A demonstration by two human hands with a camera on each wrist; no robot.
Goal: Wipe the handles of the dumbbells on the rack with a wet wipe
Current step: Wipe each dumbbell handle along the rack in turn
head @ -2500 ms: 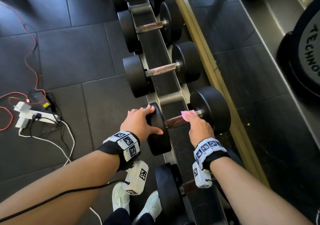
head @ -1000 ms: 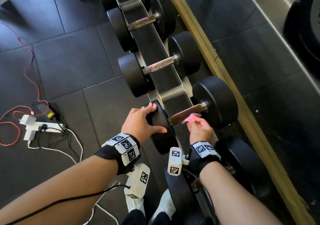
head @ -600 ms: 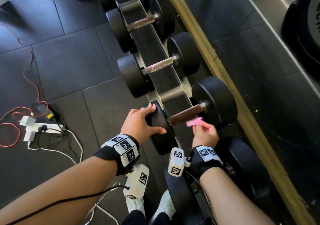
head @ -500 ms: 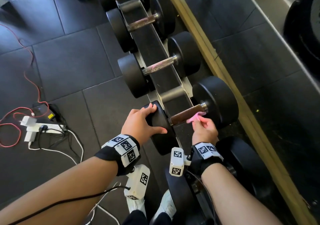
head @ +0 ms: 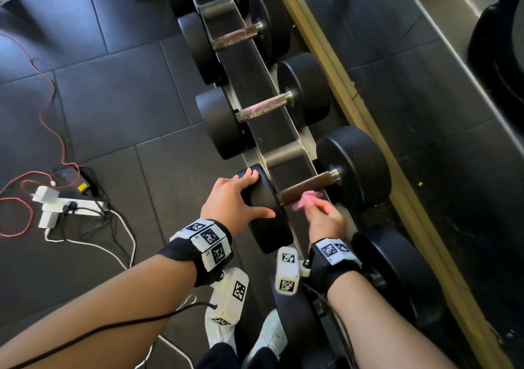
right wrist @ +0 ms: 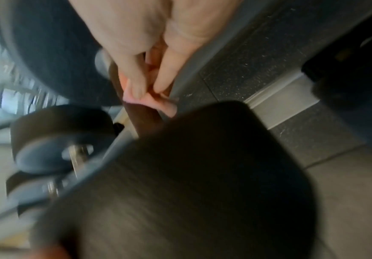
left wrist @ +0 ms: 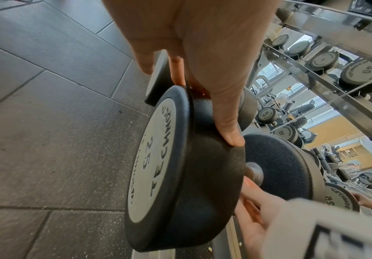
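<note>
Your right hand (head: pixel 324 216) is pinching the pink wet wipe (head: pixel 304 199) between thumb and fingertips, and the wipe is touching the underside of the brown handle (head: pixel 306 188) just ahead of your knuckles, near its left end. Your left hand (head: pixel 231 198) is lying over the black head (head: pixel 265 209) beside it, fingers curving round the rim and the thumb pressing the inner edge, steadying the dumbbell. To do this well, I judge you should be wrapping the wipe further round the bar rather than dabbing with a corner, then drawing it toward the far head (head: pixel 354 167) while your left hand is stopping any roll. Beyond your hands, the rack (head: pixel 256 85) is cradling more dumbbells in a row; the next handle (head: pixel 262 107) away from you is showing pinkish streaks.
</note>
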